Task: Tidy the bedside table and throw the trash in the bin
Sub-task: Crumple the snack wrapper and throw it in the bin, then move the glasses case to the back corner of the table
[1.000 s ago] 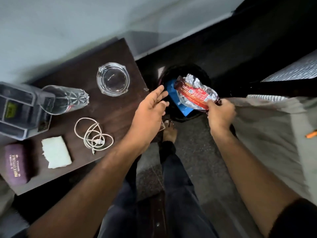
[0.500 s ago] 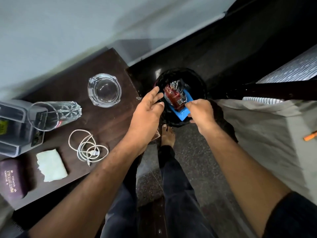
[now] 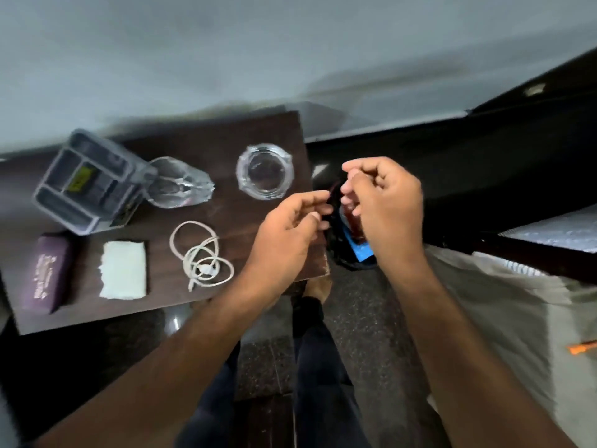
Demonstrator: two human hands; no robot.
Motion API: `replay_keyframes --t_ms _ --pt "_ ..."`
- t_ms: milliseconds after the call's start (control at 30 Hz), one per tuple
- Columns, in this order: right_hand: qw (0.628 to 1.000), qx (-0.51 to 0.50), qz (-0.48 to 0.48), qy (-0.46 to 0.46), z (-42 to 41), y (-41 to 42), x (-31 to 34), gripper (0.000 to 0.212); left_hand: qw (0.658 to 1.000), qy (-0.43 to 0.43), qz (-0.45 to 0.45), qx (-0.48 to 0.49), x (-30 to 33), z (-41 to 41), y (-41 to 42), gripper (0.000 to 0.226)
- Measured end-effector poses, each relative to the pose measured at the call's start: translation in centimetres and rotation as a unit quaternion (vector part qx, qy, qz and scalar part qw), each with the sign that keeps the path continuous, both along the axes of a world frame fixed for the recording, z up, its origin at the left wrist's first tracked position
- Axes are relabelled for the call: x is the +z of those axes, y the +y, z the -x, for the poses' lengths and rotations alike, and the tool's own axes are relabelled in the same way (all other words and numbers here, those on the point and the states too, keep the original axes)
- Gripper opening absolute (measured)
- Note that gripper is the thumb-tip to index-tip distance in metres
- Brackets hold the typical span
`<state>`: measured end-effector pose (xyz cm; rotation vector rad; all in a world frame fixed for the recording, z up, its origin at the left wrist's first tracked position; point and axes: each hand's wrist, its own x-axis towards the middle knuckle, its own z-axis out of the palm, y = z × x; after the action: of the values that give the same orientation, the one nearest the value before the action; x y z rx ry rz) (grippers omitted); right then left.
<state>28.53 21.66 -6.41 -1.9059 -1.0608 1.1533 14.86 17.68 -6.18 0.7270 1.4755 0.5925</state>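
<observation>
Hands over bin [image 3: 342, 253], left hand [image 3: 287, 234] loosely curled, empty; right hand [image 3: 384, 202] half-closed, empty; wrapper [image 3: 353, 226] inside bin

table front edge: bare strip of bedside table [image 3: 226, 305] below cable [image 3: 200, 253], open
bin [image 3: 342, 253] mouth: mostly covered by both hands
table rear-right: ashtray [image 3: 265, 171] blocks

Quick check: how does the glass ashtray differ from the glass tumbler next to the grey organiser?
The glass ashtray sits upright, its round opening facing up; the glass tumbler lies on its side. The ashtray is low, round and smooth, while the tumbler is taller with faceted, cut-looking walls. The ashtray stands alone near the table's right edge; the tumbler lies against the grey organiser. Both are clear glass on the bedside table.
</observation>
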Motion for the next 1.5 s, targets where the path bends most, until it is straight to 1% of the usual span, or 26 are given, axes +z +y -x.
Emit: replay_keyframes --t_ms 133,233,467,533,667,800,933,1067,1200,1267,1333,1433,1500 --pt "0.999 0.044 -0.026 0.009 4.6 0.2 2.2 0.018 0.998 0.018 -0.016 0.054 1.1 4.1 -1.6 0.036" --pt "0.995 0.090 -0.046 0.013 8.4 -0.3 3.4 0.015 0.996 0.013 -0.019 0.083 1.6 7.8 -3.4 0.037" --pt "0.979 0.184 -0.076 0.038 18.0 -1.9 4.4 0.020 0.986 0.020 -0.006 0.166 1.2 16.2 -7.7 0.036" --pt "0.977 0.194 -0.082 0.038 19.4 -2.1 4.8 0.019 0.983 0.015 -0.002 0.183 1.1 17.4 -8.2 0.035" --pt "0.971 0.231 -0.065 0.021 23.8 -3.7 4.7 0.018 0.972 -0.006 0.010 0.233 0.7 21.2 -10.0 0.033" --pt "0.963 0.264 -0.044 0.007 27.4 -5.0 4.4 0.018 0.965 -0.027 0.008 0.262 0.4 24.3 -11.8 0.034" --pt "0.955 0.297 -0.017 0.000 30.6 -6.1 3.5 0.017 0.945 -0.033 0.020 0.325 0.0 26.9 -13.6 0.033" --pt "0.934 0.353 0.018 -0.041 34.1 -6.7 2.0 0.018 0.914 -0.037 0.051 0.401 -0.8 29.9 -15.3 0.034" --pt "0.907 0.411 0.051 -0.073 38.1 -7.4 -0.4 0.021 0.857 -0.013 0.111 0.504 -2.7 33.1 -17.2 0.032" --pt "0.895 0.434 0.066 -0.081 39.9 -7.8 -1.7 0.028 0.831 0.004 0.155 0.534 -3.9 34.4 -18.0 0.036" --pt "0.873 0.469 0.085 -0.105 41.6 -8.1 -2.9 0.040 0.810 0.015 0.184 0.557 -4.8 35.6 -18.7 0.037" --pt "0.837 0.512 0.114 -0.157 43.6 -8.0 -4.6 0.052 0.777 -0.002 0.208 0.594 -6.0 36.9 -19.0 0.043" --pt "0.821 0.527 0.125 -0.182 44.6 -7.9 -5.5 0.055 0.765 -0.012 0.214 0.607 -6.7 37.4 -19.1 0.045"
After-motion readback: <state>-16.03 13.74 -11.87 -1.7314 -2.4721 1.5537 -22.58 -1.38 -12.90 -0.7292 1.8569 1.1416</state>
